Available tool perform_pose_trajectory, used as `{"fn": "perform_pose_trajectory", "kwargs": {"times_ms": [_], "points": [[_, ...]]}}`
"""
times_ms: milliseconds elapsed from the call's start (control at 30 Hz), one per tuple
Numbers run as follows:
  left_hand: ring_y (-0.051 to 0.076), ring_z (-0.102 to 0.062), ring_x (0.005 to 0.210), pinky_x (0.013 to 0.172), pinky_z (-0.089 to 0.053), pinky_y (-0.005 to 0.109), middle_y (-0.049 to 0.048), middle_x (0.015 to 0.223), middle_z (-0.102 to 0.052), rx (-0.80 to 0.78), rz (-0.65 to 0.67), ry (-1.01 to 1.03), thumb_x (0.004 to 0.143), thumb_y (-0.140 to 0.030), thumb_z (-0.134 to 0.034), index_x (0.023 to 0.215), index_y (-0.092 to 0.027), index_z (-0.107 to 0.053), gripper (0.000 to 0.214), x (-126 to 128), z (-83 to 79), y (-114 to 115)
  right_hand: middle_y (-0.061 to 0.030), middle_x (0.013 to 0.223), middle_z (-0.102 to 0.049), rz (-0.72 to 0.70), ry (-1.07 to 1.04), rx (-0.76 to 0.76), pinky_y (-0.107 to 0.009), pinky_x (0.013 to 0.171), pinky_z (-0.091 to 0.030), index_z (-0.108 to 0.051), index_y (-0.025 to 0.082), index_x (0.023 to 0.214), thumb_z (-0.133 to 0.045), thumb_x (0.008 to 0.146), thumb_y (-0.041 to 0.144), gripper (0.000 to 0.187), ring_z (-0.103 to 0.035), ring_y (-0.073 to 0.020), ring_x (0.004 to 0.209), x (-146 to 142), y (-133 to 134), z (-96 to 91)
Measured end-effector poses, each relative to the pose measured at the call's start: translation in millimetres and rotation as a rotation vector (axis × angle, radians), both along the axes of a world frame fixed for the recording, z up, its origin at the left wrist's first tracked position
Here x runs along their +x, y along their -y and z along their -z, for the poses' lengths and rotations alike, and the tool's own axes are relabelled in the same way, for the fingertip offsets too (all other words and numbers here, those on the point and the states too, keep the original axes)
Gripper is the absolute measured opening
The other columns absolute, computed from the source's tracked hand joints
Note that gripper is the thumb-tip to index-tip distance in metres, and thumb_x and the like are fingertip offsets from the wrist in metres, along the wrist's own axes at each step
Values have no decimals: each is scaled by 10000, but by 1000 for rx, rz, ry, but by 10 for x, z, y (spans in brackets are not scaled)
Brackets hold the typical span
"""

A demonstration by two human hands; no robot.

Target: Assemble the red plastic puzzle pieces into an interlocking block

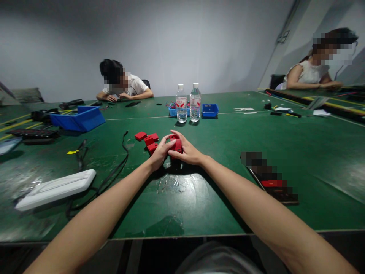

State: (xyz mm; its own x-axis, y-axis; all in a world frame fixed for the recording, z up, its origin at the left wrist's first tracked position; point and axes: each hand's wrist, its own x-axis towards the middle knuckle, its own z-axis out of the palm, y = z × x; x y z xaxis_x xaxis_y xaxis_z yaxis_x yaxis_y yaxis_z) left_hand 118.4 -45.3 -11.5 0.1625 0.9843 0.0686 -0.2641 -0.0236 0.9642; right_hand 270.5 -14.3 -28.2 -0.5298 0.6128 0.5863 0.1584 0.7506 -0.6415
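Both my hands meet over the middle of the green table point(211, 198). Between them is a small red box-shaped piece point(177, 145) with slots in its side. My right hand point(188, 149) wraps round its right side, fingers and thumb closed on it. From the left, my left hand point(160, 153) grips the same piece, its thumb lying on the near face. Just left of my hands lie several similar red pieces, among them a flat one point(140, 136) and one partly behind my left hand point(152, 147). The underside of the held piece is hidden.
Two water bottles point(181, 108) point(195, 106) stand beyond my hands, by a small blue tray point(210, 110). Leftward are a large blue bin point(81, 118), a black cable point(125, 152) and a white device point(57, 189). A phone point(270, 182) lies right. Two people sit across the table.
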Motion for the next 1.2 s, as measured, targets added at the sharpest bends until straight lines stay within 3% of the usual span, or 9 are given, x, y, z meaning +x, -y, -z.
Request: {"fn": "perform_pose_trajectory", "kwargs": {"times_ms": [400, 967, 1100, 1200], "points": [[190, -663, 895, 848, -476, 304, 24, 931, -678, 33, 16, 17, 686, -341, -729, 1155, -176, -495, 550, -2, 30, -62, -161, 1357, -487, -7, 10, 89, -473, 1110, -353, -398, 173, 1372, -587, 876, 400, 577, -461, -247, 1282, 15, -15, -47], [175, -661, 831, 794, -487, 290, -5, 873, -665, 28, 9, 24, 673, -332, -725, 1109, -192, -478, 520, -4, 45, -71, -143, 1298, -516, 20, 15, 93, -465, 1086, -380, -436, 180, 1337, -602, 862, 376, 540, -486, -242, 1233, -13, -4, -64], [168, -657, 851, 808, -489, 285, 6, 918, -672, 36, -38, 24, 675, -346, -732, 1110, -189, -500, 518, -3, 72, -84, -143, 1347, -493, 21, 12, 67, -470, 1099, -360, -399, 204, 1384, -629, 846, 413, 621, -471, -246, 1268, -9, 11, -52], [160, -660, 809, 788, -503, 292, 10, 915, -678, 31, -51, 23, 693, -370, -744, 1129, -198, -508, 525, 3, 85, -83, -171, 1466, -369, 17, 25, 30, -474, 1138, -310, -266, 207, 1473, -728, 745, 480, 904, -396, -272, 1355, -2, 14, -29]]}}
